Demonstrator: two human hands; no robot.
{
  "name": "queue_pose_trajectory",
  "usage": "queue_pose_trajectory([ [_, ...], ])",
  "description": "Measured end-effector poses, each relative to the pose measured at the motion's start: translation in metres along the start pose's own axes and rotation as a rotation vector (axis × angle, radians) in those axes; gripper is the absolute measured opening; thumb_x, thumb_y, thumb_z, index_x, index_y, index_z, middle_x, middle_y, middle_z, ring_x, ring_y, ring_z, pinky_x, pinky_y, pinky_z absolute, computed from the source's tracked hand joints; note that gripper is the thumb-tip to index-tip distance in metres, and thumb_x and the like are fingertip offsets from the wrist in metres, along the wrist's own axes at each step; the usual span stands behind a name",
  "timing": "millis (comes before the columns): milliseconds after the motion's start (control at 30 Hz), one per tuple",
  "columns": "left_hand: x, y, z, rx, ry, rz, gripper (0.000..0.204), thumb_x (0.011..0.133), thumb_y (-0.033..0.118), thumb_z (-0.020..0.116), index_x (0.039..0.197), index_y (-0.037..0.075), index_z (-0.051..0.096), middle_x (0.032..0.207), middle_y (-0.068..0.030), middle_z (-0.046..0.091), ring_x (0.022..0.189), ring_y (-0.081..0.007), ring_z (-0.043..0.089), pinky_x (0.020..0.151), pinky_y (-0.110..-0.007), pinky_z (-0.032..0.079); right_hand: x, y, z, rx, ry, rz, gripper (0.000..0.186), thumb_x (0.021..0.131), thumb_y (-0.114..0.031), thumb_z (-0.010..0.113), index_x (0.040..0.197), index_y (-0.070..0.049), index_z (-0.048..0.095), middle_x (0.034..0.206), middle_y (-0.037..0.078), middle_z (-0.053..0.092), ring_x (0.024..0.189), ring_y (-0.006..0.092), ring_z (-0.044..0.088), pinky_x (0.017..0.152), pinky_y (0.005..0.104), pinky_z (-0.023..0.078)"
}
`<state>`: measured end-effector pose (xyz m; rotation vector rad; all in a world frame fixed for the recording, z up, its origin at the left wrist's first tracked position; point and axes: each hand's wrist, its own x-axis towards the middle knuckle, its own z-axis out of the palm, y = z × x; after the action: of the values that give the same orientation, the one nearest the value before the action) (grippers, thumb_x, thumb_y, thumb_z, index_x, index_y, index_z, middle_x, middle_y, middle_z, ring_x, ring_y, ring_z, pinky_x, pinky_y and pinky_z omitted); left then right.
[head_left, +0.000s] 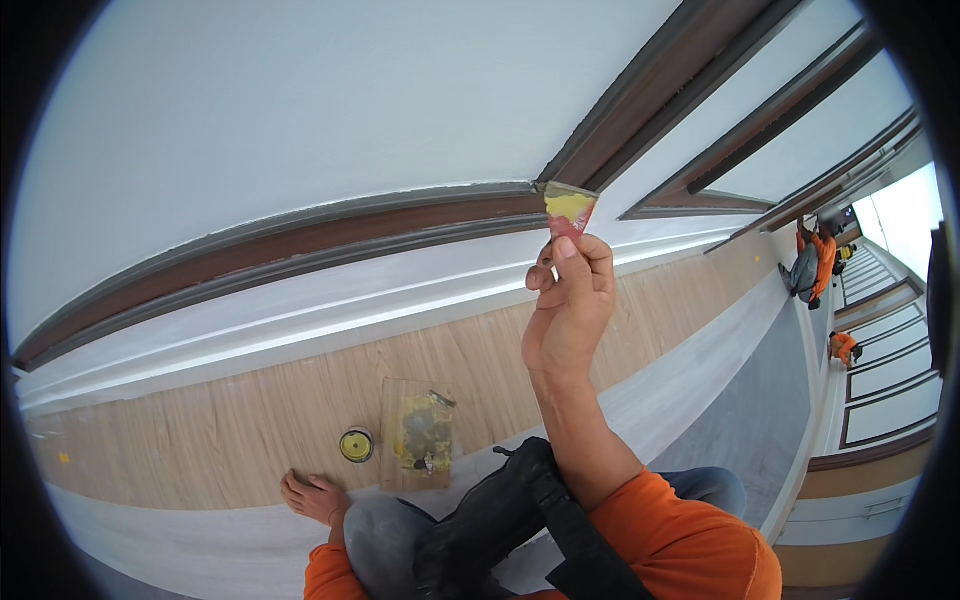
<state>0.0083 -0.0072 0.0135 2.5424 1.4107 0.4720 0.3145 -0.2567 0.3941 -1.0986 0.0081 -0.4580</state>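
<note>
My right hand (pixel 570 315) is raised to the wall and grips a putty knife (pixel 571 206) between thumb and fingers. The knife's blade is smeared with yellow paste and a red patch, and its edge meets the corner of the dark brown wall moulding (pixel 420 212). Low on the left, my left hand (pixel 315 497) lies on the floor with its fingers stretched out, holding nothing. Near it stands a small round can (pixel 356 444) of yellow paste. Beside the can is a flat board (pixel 389 462) smeared with yellow and grey paste, a small dark tool (pixel 441 399) at its far edge.
A white wall panel (pixel 330 95) rises above the moulding, with a white baseboard (pixel 300 325) below. Wood-look flooring (pixel 220 420) borders a pale strip (pixel 690 370) and grey floor (pixel 735 375). Two people in orange (pixel 815 265) (pixel 845 347) are farther off at right.
</note>
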Motion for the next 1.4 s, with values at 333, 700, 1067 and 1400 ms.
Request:
queue_pose_trajectory([
  [333, 0.0, 0.001, -0.002, 0.007, -0.028, -0.026, 0.051, 0.095, 0.028, 0.054, 0.142, 0.009, 0.049, 0.149, -0.0148, 0.047, 0.141, -0.0356, 0.04, 0.118, -0.052, 0.029, -0.005, 0.009, 0.003, 0.193, -0.065, 0.179, 0.017, 0.094, -0.012, 0.075, 0.098, -0.008, 0.059, 0.09, 0.01, 0.068, 0.07, 0.0111, 0.058, 0.061, 0.0262, 0.048],
  [700, -0.001, -0.001, 0.0, 0.003, -0.027, -0.008, 0.052, 0.095, 0.028, 0.053, 0.143, 0.008, 0.048, 0.149, -0.0151, 0.047, 0.142, -0.036, 0.039, 0.118, -0.052, 0.029, -0.007, 0.004, 0.011, 0.08, -0.048, 0.249, 0.015, 0.096, -0.018, 0.072, 0.088, -0.013, 0.061, 0.09, 0.004, 0.064, 0.083, 0.0123, 0.056, 0.065, 0.0286, 0.045],
  [1067, 0.0, -0.001, 0.002, 0.01, -0.03, -0.018, 0.051, 0.096, 0.028, 0.053, 0.143, 0.008, 0.049, 0.149, -0.0156, 0.047, 0.142, -0.0365, 0.04, 0.118, -0.052, 0.029, -0.014, -0.016, 0.001, -0.014, 0.015, 0.172, 0.014, 0.094, -0.009, 0.072, 0.099, -0.006, 0.06, 0.086, 0.004, 0.063, 0.077, 0.011, 0.057, 0.064, 0.028, 0.048],
  [1400, -0.001, -0.004, 0.003, 0.0, -0.02, -0.006, 0.051, 0.096, 0.03, 0.052, 0.143, 0.01, 0.049, 0.149, -0.0153, 0.047, 0.142, -0.0367, 0.04, 0.119, -0.053, 0.029, 0.025, -0.016, -0.036, -0.476, -0.244, -0.449, 0.015, 0.099, -0.006, 0.072, 0.107, -0.001, 0.06, 0.1, 0.004, 0.064, 0.092, 0.0091, 0.061, 0.084, 0.0247, 0.05],
])
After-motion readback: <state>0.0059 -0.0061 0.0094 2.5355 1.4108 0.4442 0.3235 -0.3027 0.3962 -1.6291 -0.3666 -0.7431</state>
